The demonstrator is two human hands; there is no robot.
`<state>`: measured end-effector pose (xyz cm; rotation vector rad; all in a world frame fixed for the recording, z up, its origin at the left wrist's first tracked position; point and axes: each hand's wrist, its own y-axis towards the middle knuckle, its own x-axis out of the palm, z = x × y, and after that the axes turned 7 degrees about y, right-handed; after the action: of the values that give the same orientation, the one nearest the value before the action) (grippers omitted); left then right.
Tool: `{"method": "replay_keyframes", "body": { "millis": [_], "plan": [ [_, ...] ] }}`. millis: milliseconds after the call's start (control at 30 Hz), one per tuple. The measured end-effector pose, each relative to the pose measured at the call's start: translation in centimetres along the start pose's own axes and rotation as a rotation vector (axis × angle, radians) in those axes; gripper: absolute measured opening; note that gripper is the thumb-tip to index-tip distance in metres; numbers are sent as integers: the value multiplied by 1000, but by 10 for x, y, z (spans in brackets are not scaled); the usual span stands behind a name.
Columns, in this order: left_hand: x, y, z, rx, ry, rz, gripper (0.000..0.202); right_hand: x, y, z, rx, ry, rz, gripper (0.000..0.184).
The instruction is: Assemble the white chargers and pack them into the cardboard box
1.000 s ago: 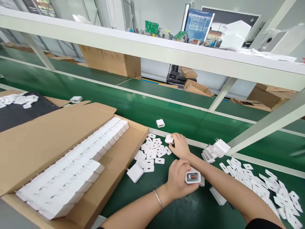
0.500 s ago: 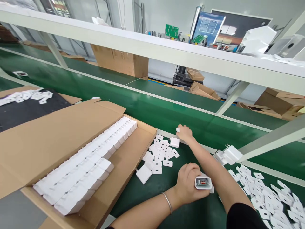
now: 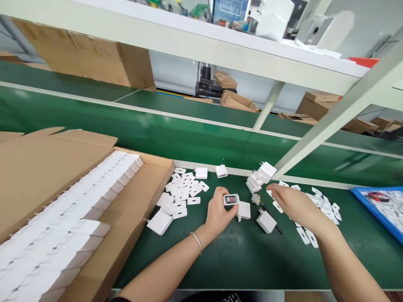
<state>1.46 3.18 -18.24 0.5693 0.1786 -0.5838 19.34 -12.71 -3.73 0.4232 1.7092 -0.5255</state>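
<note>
The left hand (image 3: pixel 218 213) clasps one open-ended white plastic charger housing (image 3: pixel 231 200); two boxy white adapters (image 3: pixel 201 173) sit beyond its fingers, another just right. The right hand (image 3: pixel 294 205) bends over flat white faceplates (image 3: pixel 327 207) (overlapping, uncountable), grasp unclear. Bare green tabletop (image 3: pixel 239 260) spreads nearer than both.

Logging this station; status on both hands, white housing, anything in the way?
Left hand holding white housing, open end toward camera. Right hand over white plates, grip unclear. White adapters between hands, possibly obstructing.
</note>
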Motion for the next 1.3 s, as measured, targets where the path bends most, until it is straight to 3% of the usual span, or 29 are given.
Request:
{"method": "replay_keyframes", "body": {
  "millis": [133,300,467,633,833,967,1100,1200,1300],
  "plan": [
    [-2,1,-5,-42,-65,-54,17,40,-12,62,157,-55,25,17],
    [-3,1,-9,-77,-198,-149,20,93,-21,91,137,58,98,21],
    [-2,-3,-6,-60,-259,-230,22,113,-30,111,130,115,200,28],
    [-6,-8,0,-97,-215,-315,28,118,-28,116,77,115,240,20],
    [-9,-8,5,-167,-166,-393,33,113,-24,105,16,88,296,26],
    [-10,-6,5,-115,-167,-422,34,106,-21,85,67,119,427,36],
    [-11,-6,1,33,-274,-442,35,95,-29,24,30,295,548,42],
    [-11,-8,-4,44,-332,-432,53,84,-33,-30,-105,796,479,30],
    [-11,-9,-7,-1,-332,-422,60,76,-27,-62,-163,1013,342,22]
  ]
}}
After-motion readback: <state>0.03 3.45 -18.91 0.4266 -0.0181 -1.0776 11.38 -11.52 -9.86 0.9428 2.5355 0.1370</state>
